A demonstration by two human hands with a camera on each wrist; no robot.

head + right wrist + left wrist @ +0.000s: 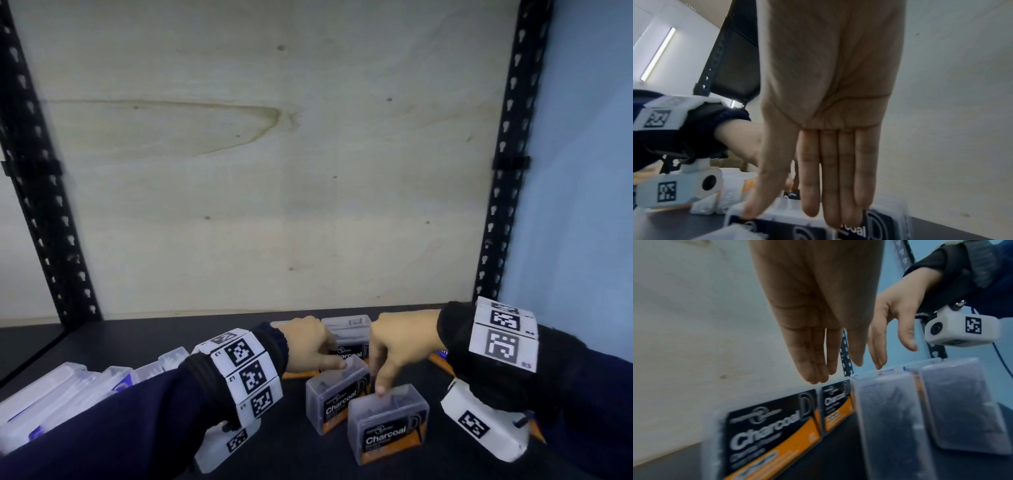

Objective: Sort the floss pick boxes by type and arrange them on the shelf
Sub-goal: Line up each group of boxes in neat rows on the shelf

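Note:
Three clear Charcoal floss pick boxes with black and orange labels stand on the black shelf. My left hand reaches over the middle box, its straight fingers touching the lid. My right hand points down, and its thumb touches the top of the nearest box. The right wrist view shows straight fingers over that box. The third box stands behind both hands. Neither hand grips anything.
A row of clear boxes with blue labels lies along the shelf's left front. Orange-edged packs lie flat under the left hand and behind the right wrist. A plywood back panel and black uprights bound the shelf.

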